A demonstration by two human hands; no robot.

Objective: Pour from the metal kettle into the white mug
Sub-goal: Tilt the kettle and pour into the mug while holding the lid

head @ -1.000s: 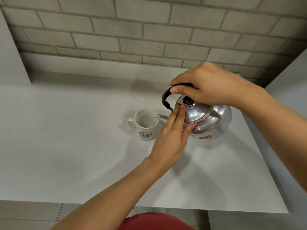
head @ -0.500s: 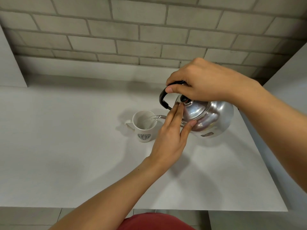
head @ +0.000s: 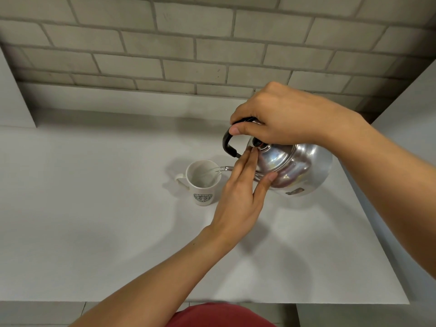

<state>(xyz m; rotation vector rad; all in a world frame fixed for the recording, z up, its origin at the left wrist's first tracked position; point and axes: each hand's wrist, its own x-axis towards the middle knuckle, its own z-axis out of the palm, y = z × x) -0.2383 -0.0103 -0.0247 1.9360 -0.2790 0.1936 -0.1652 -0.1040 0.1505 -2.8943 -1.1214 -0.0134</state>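
Note:
The shiny metal kettle (head: 297, 168) hangs tilted to the left above the grey table (head: 94, 220), its thin spout over the rim of the white mug (head: 203, 182). A clear stream runs from the spout into the mug. My right hand (head: 283, 116) is closed around the kettle's black handle from above. My left hand (head: 238, 192) lies flat with its fingertips pressed on the kettle's lid near the black knob, thumb under the lid's edge. The mug stands upright, handle to the left, a green logo facing me.
A grey brick wall (head: 188, 55) rises behind the table. Pale panels stand at the left and right sides. The table's front edge runs near my red clothing (head: 219, 315) at the bottom.
The kettle has tipped further to the left and risen at its base, bringing the spout over the mug's rim. Water now streams into the mug. My left hand stays on the lid.

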